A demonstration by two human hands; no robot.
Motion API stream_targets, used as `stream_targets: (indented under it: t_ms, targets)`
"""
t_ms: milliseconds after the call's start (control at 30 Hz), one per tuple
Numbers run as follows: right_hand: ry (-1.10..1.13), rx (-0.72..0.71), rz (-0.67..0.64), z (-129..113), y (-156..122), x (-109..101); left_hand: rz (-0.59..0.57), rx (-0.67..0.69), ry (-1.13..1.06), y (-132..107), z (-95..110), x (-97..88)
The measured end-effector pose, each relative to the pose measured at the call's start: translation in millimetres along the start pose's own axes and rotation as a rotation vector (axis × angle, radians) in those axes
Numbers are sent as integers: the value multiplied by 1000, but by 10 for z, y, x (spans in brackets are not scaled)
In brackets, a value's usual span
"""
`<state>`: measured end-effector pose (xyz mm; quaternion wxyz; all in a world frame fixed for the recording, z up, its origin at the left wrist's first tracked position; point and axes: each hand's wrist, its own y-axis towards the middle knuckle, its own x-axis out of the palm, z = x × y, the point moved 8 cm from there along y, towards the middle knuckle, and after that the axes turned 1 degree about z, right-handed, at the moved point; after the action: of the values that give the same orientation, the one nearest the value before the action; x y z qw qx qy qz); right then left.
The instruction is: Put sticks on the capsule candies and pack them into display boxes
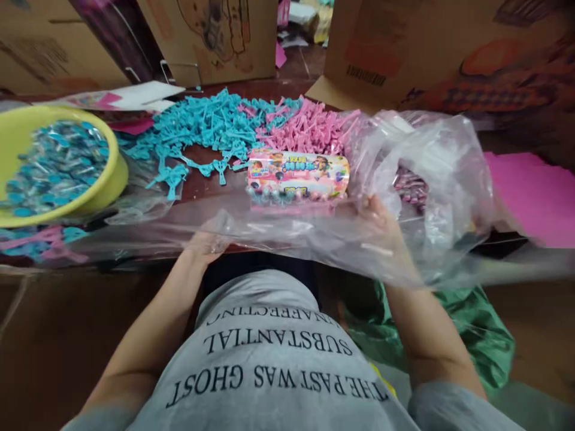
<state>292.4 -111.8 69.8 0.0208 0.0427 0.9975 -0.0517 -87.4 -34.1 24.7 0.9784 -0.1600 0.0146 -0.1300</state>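
Observation:
A clear plastic sheet stretches across the table's front edge, before my body. My left hand is at its left part, seen through the film, fingers blurred and partly covered. Further right, my right hand has its fingers closed on the film, near a colourful printed cylindrical pack. The pack lies on its side between my hands, with small shiny pieces along its near edge. Behind it are a heap of blue plastic pieces and a heap of pink plastic pieces.
A yellow basin of blue-capped small items stands left. At right, a clear bag with dark pink pieces lies beside pink sheets. Cardboard boxes line the back. A green bag hangs below the table's edge.

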Motion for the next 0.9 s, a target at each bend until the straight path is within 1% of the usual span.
stream_targets:
  t_ms: [33, 100, 167, 233, 300, 367, 433, 467, 500, 567, 633, 700, 767, 833, 900]
  targets:
    - [-14, 41, -23, 240, -154, -7, 11, -22, 16, -88, -148, -53]
    - [-55, 99, -52, 580, -378, -70, 6, -59, 80, -216, -326, -179]
    - [-114, 125, -52, 771, -472, -167, -54, -89, 176, -224, -372, -252]
    - [-174, 118, -12, 860, -430, -253, -106, -66, 292, -85, -298, -246]
    - [-223, 91, 54, 890, -280, -285, -115, -15, 374, 160, -164, -142]
    - [-263, 65, 106, 895, -82, -244, -97, 3, 402, 408, -57, 35]
    - [-298, 53, 108, 892, 77, -144, -101, -15, 432, 552, -22, 225]
    - [-311, 54, 94, 891, 114, -91, -116, -15, 452, 559, -24, 301]
    - [-325, 56, 73, 890, 114, -44, -140, -14, 463, 517, -45, 354]
    - [-357, 56, 14, 892, -1, 21, -205, -28, 462, 298, -150, 387]
    - [-380, 64, -42, 910, -227, 46, -271, -69, 451, -45, -309, 342]
    - [-393, 88, -82, 939, -482, 58, -303, -110, 462, -404, -446, 259]
    - [-401, 115, -119, 970, -692, 91, -334, -139, 485, -689, -529, 201]
    - [-408, 121, -156, 990, -821, 141, -373, -128, 518, -851, -549, 171]
    - [-404, 113, -177, 1007, -869, 156, -410, -67, 600, -896, -531, 138]
